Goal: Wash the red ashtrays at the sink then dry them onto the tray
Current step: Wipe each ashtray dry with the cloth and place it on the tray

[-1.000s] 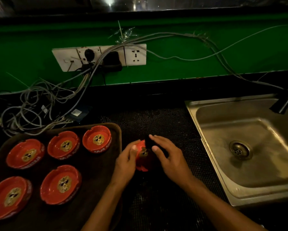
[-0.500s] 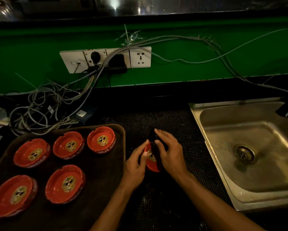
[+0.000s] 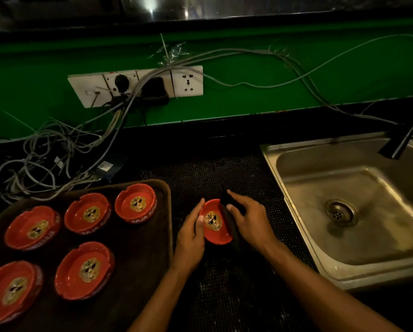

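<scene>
Down at a dark counter, a person's two bare hands work over one red ashtray [image 3: 214, 222], held just above a black mesh mat [image 3: 224, 178] between a tray on the left and a steel sink [image 3: 358, 197] on the right. Their left hand [image 3: 190, 232] curls its fingers round the ashtray's left rim and tips it on edge, probably to keep the bowl open for wiping. Their right hand [image 3: 249, 220] grips a dark cloth [image 3: 228, 215] with bent fingers and presses it against the ashtray's right side; this looks like the drying step, though the light is too dim to be sure. Five more red ashtrays [image 3: 88, 213] sit upright and well apart on the brown tray [image 3: 163, 212], seemingly finished. That tray lies just beside the left hand, so the held ashtray has only a short way to go. Behind, tangled grey cables [image 3: 57, 159] hang from wall sockets [image 3: 138, 83] on a green wall.
</scene>
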